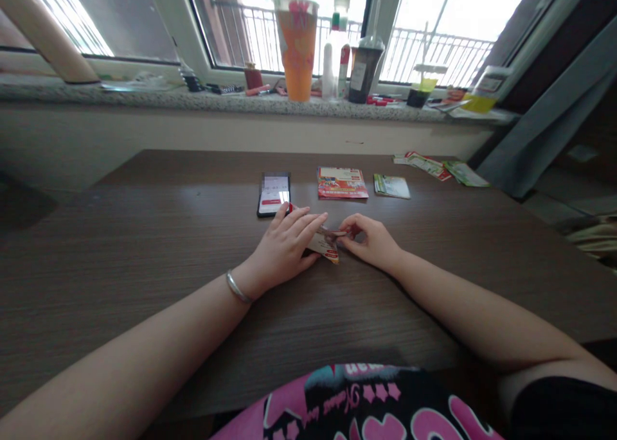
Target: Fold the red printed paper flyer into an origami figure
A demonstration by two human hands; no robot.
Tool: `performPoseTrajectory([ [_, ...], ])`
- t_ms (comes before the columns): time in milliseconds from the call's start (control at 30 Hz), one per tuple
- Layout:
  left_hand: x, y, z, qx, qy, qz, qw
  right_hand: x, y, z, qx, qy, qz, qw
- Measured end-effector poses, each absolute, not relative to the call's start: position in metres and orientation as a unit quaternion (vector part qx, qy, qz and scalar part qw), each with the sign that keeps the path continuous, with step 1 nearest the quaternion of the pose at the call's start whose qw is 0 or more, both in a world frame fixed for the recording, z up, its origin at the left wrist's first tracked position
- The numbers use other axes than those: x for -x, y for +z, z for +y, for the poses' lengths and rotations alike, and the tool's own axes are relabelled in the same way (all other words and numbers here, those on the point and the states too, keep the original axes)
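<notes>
A cream and red printed paper leaflet (324, 244) lies on the table between my hands, its right side raised and partly bent. My left hand (292, 244) rests over its left part, fingers stretched out and palm down, hiding much of it. With thumb and fingertips, my right hand (367, 237) pinches the lifted right edge. Just beyond my left fingers lies a phone (274, 193) with its screen lit. Behind the leaflet sits a small stack of red and cream printed leaflets (342, 183), with a smaller green and white stack (392, 186) to its right.
Several green and red paper packets (429, 165) are scattered at the table's (144, 234) far right corner. On the stone windowsill (231, 101) stand an orange drink cup (297, 51), a dark cup with a straw (365, 70), bottles and small items. A grey curtain (544, 132) hangs at the right.
</notes>
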State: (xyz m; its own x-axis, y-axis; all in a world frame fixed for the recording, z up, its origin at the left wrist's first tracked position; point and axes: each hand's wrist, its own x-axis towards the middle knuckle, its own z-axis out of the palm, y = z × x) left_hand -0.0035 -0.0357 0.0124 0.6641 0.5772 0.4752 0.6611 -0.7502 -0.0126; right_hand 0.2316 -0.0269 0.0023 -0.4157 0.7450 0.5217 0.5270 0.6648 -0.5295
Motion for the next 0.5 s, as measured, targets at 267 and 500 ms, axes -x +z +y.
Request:
performPoseTrajectory([
  [267,0.0019,0.0181,-0.0373,0.911,-0.231,-0.33,0.086,-0.2332,0.0015,-0.0244,0.394,0.168,-0.823,0.373],
  [500,0.0023,0.0181,-0.0362,0.906,-0.248,-0.331,0.092,-0.2326,-0.0024,-0.022,0.373,0.181,-0.842,0.346],
])
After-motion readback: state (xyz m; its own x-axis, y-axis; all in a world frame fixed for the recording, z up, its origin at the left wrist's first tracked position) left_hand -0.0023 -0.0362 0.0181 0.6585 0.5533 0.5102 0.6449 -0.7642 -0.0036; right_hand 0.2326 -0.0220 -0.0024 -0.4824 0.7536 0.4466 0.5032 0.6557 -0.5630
